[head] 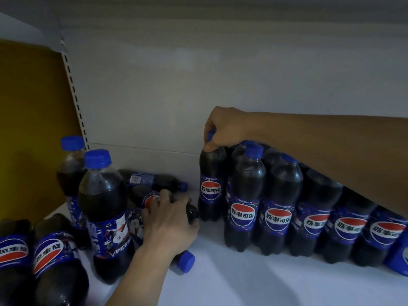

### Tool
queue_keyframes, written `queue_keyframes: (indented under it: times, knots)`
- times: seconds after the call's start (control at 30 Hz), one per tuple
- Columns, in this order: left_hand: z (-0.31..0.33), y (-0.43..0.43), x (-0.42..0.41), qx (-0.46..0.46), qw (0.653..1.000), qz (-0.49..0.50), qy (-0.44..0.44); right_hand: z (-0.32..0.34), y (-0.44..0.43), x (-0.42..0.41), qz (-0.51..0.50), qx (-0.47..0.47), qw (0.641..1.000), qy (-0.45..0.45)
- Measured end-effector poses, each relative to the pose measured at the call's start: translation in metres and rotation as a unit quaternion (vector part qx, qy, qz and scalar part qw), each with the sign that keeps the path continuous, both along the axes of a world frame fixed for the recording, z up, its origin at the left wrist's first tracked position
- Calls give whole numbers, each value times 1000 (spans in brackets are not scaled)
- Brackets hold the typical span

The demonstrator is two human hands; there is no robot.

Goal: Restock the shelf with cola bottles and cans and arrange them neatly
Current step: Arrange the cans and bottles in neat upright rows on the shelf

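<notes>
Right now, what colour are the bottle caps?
Blue; the head view shows it best on the cap at left.

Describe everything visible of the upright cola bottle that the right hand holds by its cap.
The clear plastic bottle of dark cola stands upright on the white shelf, at the left end of the standing group. A blue label with a red, white and blue roundel wraps its middle. The right hand curls round its blue cap from above, hiding most of it.
</notes>
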State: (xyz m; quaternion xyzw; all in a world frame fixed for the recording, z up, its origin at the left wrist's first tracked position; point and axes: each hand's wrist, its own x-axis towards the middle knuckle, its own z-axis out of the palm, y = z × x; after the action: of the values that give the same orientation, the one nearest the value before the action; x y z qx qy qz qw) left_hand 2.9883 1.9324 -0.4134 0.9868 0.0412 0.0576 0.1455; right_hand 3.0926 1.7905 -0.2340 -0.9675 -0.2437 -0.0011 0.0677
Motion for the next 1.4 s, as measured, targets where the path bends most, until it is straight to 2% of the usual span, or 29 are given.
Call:
queue_keyframes:
  times: [0.13,0.23,0.37,0.47,0.53,0.67,0.77,0.83,0.87,0.9,0.97,1.0,1.1,1.2,1.3,1.4]
  knots:
    - [-2,-5,6,44,996,-31,65,3,3,-3,5,-34,999,4]
    - [-1,-5,7,30,995,-54,74,8,7,-14,31,-80,995,-58]
    - [-2,-2,5,-20,999,-38,6,-1,22,-28,100,-22,978,-182]
    - [-8,0,6,-96,992,-3,-77,-11,36,-33,129,-41,969,-208]
    - [-8,2,5,-192,965,14,-179,-14,41,-32,130,-30,967,-216]
    - [-1,5,-5,-353,876,36,-327,-10,40,-24,110,55,973,-195]
    - [1,5,-11,-374,843,22,-386,-6,42,-20,84,101,978,-164]
    - [5,0,-14,-351,833,-21,-428,-4,48,-18,63,138,979,-135]
    - [8,-3,-16,-329,832,-47,-444,-3,51,-19,53,175,979,-93]
    - [12,-5,-17,-309,834,-75,-451,-2,55,-21,46,230,972,-25]
    - [19,-8,-18,-284,836,-123,-454,2,63,-29,46,355,927,111]
    - [22,-8,-18,-269,836,-143,-456,6,66,-32,51,404,903,135]
    - [23,-11,-20,-194,846,-200,-455,26,67,-31,48,496,859,121]
    - [19,-18,-22,-142,851,-249,-440,45,55,-25,40,493,864,89]
    - [14,-25,-21,-244,853,-264,-379,42,39,-20,48,482,873,56]
    - [4,-23,-11,-407,840,-138,-330,36,26,-19,51,494,868,24]
